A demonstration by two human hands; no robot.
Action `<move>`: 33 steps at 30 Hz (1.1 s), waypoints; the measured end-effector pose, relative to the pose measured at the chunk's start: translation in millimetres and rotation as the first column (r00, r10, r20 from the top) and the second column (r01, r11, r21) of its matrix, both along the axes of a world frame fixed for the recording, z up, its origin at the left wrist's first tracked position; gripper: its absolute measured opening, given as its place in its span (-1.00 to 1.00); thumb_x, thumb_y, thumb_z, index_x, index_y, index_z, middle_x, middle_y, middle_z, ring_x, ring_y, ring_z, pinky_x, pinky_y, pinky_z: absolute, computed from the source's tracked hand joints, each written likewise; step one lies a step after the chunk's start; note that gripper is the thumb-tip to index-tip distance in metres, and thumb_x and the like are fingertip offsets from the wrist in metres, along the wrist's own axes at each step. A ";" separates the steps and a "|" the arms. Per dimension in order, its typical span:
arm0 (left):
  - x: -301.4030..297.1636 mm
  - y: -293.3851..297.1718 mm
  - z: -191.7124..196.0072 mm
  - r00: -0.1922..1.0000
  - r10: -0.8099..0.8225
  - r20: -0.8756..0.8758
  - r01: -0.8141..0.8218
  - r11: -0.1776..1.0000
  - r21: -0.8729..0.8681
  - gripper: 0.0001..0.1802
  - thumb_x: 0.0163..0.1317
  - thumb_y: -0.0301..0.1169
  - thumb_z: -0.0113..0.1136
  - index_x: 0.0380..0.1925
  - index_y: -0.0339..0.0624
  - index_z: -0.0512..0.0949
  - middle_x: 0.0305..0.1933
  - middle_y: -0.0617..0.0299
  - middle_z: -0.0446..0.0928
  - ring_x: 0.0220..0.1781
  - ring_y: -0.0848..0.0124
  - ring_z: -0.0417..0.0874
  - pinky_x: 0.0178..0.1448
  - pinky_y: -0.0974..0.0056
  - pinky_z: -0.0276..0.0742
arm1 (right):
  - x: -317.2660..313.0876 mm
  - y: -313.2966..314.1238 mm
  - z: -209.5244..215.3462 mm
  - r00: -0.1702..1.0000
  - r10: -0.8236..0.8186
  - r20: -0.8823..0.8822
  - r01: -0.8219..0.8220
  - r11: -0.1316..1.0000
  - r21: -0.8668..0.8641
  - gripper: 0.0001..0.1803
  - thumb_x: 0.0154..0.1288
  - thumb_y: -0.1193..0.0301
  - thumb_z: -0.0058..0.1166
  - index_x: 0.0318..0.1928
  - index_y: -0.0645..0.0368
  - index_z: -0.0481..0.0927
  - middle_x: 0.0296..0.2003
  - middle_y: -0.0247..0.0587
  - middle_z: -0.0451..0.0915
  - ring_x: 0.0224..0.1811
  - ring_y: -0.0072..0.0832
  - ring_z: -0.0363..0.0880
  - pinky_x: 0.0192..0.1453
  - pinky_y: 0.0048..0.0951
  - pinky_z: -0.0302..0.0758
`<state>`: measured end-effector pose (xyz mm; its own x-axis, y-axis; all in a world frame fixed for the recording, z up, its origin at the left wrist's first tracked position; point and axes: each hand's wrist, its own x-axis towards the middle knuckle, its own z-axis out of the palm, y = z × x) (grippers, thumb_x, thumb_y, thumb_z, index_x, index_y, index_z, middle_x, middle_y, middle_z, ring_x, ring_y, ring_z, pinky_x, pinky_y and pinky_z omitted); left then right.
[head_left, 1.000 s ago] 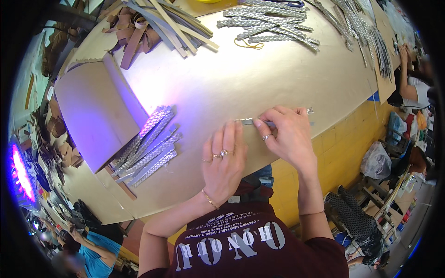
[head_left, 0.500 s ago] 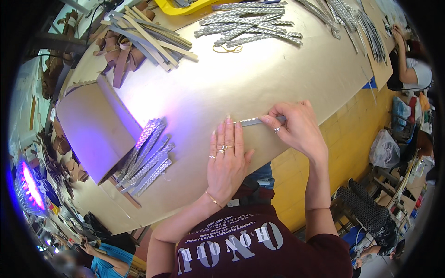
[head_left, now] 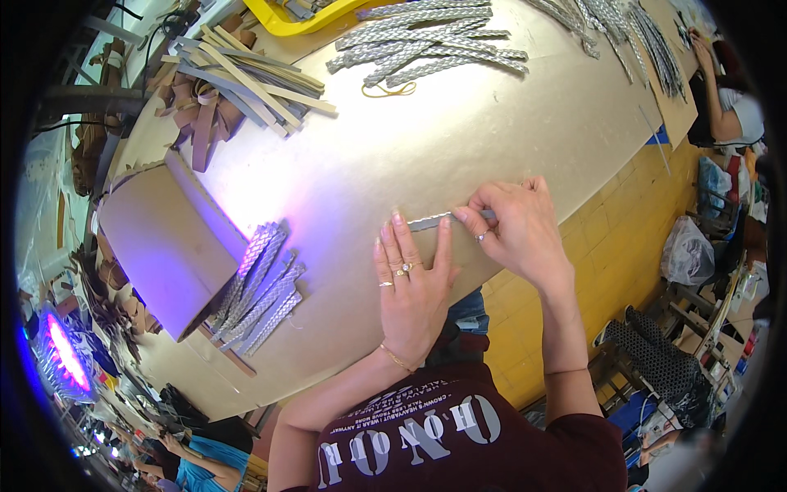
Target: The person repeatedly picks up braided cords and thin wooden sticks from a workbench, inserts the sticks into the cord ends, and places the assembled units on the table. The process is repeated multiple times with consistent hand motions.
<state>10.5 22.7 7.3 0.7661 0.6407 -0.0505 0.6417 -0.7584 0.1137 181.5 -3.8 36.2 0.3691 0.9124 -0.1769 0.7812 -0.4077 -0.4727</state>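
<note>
A short braided strip (head_left: 428, 222), silver with a flat grey band along it, lies on the gold-covered table (head_left: 352, 164), close to the middle of its near edge. The left hand (head_left: 416, 303) is palm down and grips nothing, its fingers straight and spread, the index fingertip on the strip and the middle fingertip at its left end. The right hand (head_left: 520, 230) pinches the strip's right part between thumb and forefinger; its other fingers curl, partly hidden. Toward the table's left edge, a bundle of braids (head_left: 261, 297) lies against a curled brown sheet (head_left: 164, 238). Farther from the near edge are a heap of silver braids (head_left: 426, 45), a thin yellow loop (head_left: 389, 92) just beside it, cream and grey strips (head_left: 258, 78) and a yellow tray (head_left: 287, 29). Past the left edge glows a purplish lamp (head_left: 67, 353).
</note>
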 end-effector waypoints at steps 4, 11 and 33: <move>7.5 -4.7 2.5 0.999 0.038 -0.031 -0.038 0.999 0.005 -0.33 0.29 -0.01 0.17 0.39 0.18 0.33 0.47 -0.35 0.13 0.50 -0.13 0.20 0.56 -0.05 0.07 | -2.4 -5.0 1.2 0.995 -0.036 0.092 0.033 0.999 0.032 -0.69 0.26 0.17 0.27 -0.47 0.10 0.56 -0.58 -0.32 0.55 -0.52 -0.38 0.48 -0.10 -0.31 0.20; 9.6 0.9 -0.9 0.994 -0.093 0.055 0.102 0.978 -0.181 -0.27 0.31 -0.18 0.18 0.39 -0.30 0.24 0.55 -0.15 0.06 0.58 0.02 0.10 0.57 -0.07 0.01 | 34.9 -19.3 11.1 0.989 -0.115 -0.096 0.105 0.990 -0.096 -0.67 0.23 0.14 0.31 -0.47 0.12 0.58 -0.67 -0.32 0.49 -0.58 -0.38 0.45 -0.11 -0.33 0.24; 44.9 -14.7 -4.6 0.989 -0.146 0.001 0.145 0.985 -0.094 -0.29 0.34 -0.20 0.13 0.39 -0.37 0.23 0.55 -0.15 0.06 0.58 -0.05 0.08 0.57 -0.08 0.01 | 26.2 -21.1 4.4 0.978 -0.196 -0.067 0.200 0.977 0.068 -0.73 0.18 0.25 0.35 -0.48 0.11 0.57 -0.71 -0.36 0.49 -0.64 -0.40 0.43 -0.17 -0.37 0.26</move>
<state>55.4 7.9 2.7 0.8505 0.5145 -0.1094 0.5260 -0.8301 0.1849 207.7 -24.9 40.6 0.5345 0.8337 -0.1391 0.6579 -0.5137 -0.5507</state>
